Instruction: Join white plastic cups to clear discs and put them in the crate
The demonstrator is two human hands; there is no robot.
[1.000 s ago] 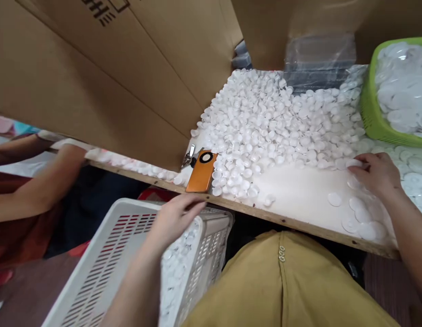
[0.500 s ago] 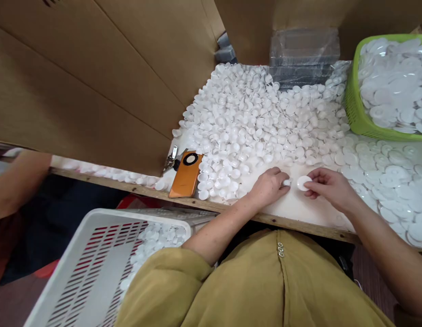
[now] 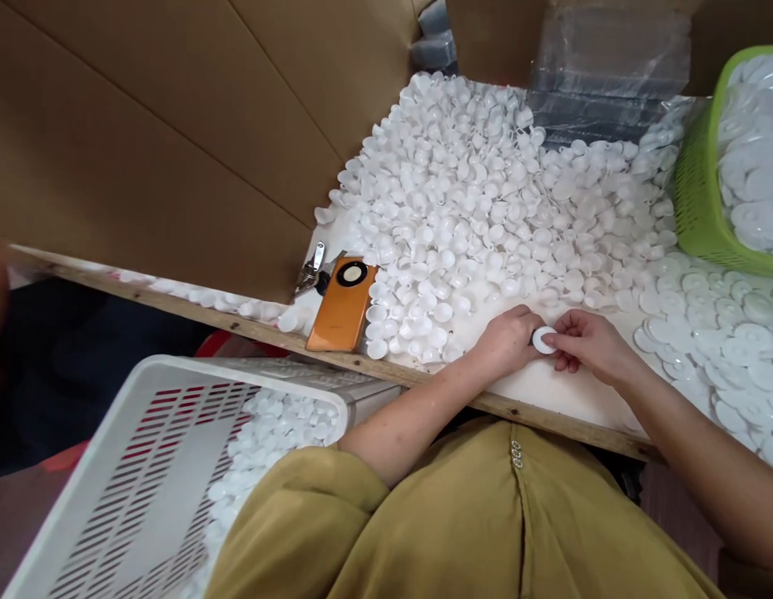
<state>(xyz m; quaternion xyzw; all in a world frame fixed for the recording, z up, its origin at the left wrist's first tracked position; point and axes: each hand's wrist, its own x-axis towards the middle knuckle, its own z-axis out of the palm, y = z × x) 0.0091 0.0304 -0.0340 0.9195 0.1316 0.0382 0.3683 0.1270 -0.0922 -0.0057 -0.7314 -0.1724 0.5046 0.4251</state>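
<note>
My right hand (image 3: 582,348) pinches a white plastic saucer (image 3: 544,339) between thumb and fingers. Close beside it, my left hand (image 3: 509,339) is closed, its fingertips against the saucer's left edge. The small white plastic cup that showed in those left fingers earlier is now hidden behind the hand and saucer. Both hands are just above the bare front strip of the table (image 3: 548,391). A wide heap of small white cups (image 3: 479,208) spreads beyond them, and many loose saucers (image 3: 735,341) lie to the right.
A green basket (image 3: 701,191) full of saucers stands at the back right. An orange phone (image 3: 339,312) and keys (image 3: 312,264) lie left of the heap. Cardboard (image 3: 174,141) rises at the left. Below the table edge, a white crate (image 3: 155,499) holds more cups. Wrapped grey blocks (image 3: 604,75) stand behind.
My right hand has moved left with the saucer, closing the gap to my left hand; saucer and left fingers now meet. The view has shifted slightly. The other person's arm has mostly left view.
</note>
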